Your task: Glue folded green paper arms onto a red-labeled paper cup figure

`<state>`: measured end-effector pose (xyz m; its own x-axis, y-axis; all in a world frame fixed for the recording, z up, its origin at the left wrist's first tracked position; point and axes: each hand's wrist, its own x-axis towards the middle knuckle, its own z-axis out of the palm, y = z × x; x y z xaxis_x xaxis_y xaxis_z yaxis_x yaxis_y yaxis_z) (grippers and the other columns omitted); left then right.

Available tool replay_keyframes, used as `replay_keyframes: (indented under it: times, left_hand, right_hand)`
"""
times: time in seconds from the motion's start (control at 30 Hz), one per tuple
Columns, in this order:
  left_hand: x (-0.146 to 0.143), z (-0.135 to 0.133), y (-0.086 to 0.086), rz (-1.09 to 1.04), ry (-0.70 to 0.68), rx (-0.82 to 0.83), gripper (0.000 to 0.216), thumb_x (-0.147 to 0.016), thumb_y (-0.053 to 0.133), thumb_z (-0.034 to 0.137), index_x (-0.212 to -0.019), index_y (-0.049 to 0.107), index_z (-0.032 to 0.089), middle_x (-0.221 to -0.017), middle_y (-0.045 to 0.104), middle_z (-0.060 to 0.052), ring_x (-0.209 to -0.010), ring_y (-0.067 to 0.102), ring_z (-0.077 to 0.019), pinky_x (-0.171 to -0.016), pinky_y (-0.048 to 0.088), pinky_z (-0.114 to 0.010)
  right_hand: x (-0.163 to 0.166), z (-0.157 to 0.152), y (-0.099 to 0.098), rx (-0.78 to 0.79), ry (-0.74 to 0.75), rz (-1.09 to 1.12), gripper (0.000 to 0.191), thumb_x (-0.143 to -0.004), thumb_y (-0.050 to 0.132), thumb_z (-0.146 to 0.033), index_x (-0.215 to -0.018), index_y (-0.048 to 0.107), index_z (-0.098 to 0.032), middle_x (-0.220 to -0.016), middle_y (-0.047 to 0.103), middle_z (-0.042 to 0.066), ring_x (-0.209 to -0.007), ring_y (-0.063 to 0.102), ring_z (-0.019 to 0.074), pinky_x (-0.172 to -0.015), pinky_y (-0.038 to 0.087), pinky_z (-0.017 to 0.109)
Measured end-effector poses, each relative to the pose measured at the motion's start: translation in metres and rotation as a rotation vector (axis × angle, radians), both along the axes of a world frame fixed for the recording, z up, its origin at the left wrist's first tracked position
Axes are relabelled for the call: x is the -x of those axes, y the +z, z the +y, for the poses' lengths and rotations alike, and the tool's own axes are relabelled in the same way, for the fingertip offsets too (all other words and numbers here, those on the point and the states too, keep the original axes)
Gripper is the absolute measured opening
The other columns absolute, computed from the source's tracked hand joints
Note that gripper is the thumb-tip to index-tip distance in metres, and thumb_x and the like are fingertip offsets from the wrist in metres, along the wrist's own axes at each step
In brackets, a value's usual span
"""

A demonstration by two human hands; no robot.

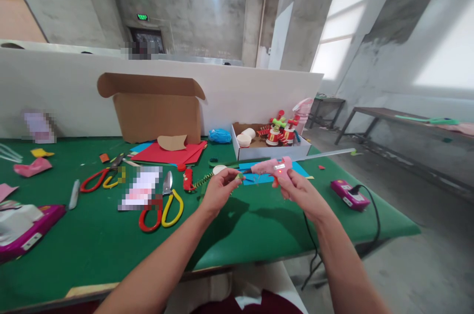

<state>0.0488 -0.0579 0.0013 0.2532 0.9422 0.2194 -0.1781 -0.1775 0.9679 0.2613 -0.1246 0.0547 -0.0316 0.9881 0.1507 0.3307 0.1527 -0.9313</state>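
My right hand (296,190) is closed around the handle of a pink glue gun (272,167), whose small red light glows. Its nozzle points left toward a small green piece (240,176) pinched in the fingers of my left hand (221,188). A clear glue stick (328,154) juts out of the gun's back to the right. Both hands hover above the green table (92,245), over a blue sheet (264,176).
Red-and-yellow scissors (163,205), a second pair (101,178), red paper (172,152), an open cardboard box (157,109) and a white box of craft figures (274,143) lie on the table. A pink power strip (349,194) with a black cable sits at the right edge.
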Motion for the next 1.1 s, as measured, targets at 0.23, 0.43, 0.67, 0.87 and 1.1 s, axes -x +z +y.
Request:
replay_keyframes:
  times: [0.23,0.43,0.67,0.87,1.1]
  left_hand:
    - [0.002,-0.004,0.007,-0.219,-0.023,0.084,0.034,-0.06,0.082,0.039,-0.083,0.07,0.017,-0.081,0.067,-0.002,-0.073,0.056,-0.0109,-0.066,0.042,-0.022]
    - [0.002,-0.005,0.009,-0.324,-0.014,0.106,0.03,-0.054,0.086,0.031,-0.077,0.073,0.018,-0.075,0.063,0.001,-0.071,0.053,-0.0088,-0.065,0.042,-0.021]
    - [0.002,-0.006,0.015,-0.398,-0.028,0.248,0.036,-0.044,0.09,0.029,-0.074,0.074,0.018,-0.074,0.067,0.001,-0.072,0.057,-0.0097,-0.071,0.043,-0.022]
    - [0.001,-0.003,0.011,-0.393,0.003,0.242,0.034,-0.045,0.09,0.027,-0.073,0.073,0.017,-0.073,0.068,0.0,-0.068,0.056,-0.0092,-0.068,0.041,-0.023]
    - [0.001,-0.003,0.009,-0.292,0.076,0.116,0.031,-0.051,0.087,0.032,-0.074,0.073,0.018,-0.073,0.063,0.0,-0.066,0.052,-0.0097,-0.061,0.04,-0.022]
  right_hand:
    - [-0.008,0.0,-0.004,0.052,-0.03,0.233,0.047,-0.07,0.071,-0.058,-0.092,0.056,-0.02,-0.077,0.062,0.001,-0.05,0.04,0.0067,-0.047,0.034,0.023]
    - [-0.036,0.004,-0.017,0.164,-0.14,0.231,0.052,-0.06,0.071,-0.066,-0.077,0.055,-0.019,-0.057,0.049,-0.004,-0.048,0.038,0.0081,-0.05,0.036,0.025]
    - [-0.081,0.021,-0.052,0.184,-0.381,-0.357,0.053,-0.067,0.05,-0.072,-0.054,0.045,-0.021,-0.046,0.038,-0.004,-0.047,0.04,0.0117,-0.048,0.029,0.025]
    - [-0.082,0.028,-0.059,0.059,-0.517,-0.713,0.036,-0.075,0.055,-0.054,-0.063,0.061,-0.02,-0.065,0.063,0.006,-0.068,0.059,0.0225,-0.06,0.04,0.03]
    - [0.025,0.034,-0.023,-0.111,-0.134,0.029,0.039,-0.073,0.065,-0.055,-0.093,0.062,-0.023,-0.095,0.068,0.006,-0.09,0.062,0.021,-0.08,0.049,0.034]
